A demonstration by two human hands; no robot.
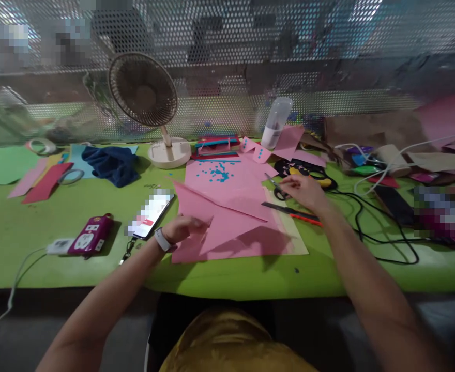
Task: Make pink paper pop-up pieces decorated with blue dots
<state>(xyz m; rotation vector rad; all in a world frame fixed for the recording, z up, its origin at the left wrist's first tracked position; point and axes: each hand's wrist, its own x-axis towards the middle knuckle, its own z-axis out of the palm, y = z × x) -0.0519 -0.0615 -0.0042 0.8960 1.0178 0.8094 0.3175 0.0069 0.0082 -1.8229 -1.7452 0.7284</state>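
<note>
My left hand point(184, 228) pinches the near-left part of a folded sheet of pink paper point(231, 219), its upper layer tilted up off the table. More pink paper lies flat beneath it. To the right, my right hand point(299, 188) has its fingers closed on a small pair of scissors point(278, 192) with dark handles, the blades pointing away to the left. Just below that hand lies a utility knife point(289, 211) with a black blade end and a red handle. Small blue paper bits point(220, 173) are scattered on the pink paper beyond the fold.
A fan point(169, 153) stands at the back, left of a clear bottle point(277, 124). A phone point(152, 213), a purple power bank point(90, 236) and a dark blue cloth point(113, 163) lie left. Black cables point(386, 243) and paper scraps crowd the right.
</note>
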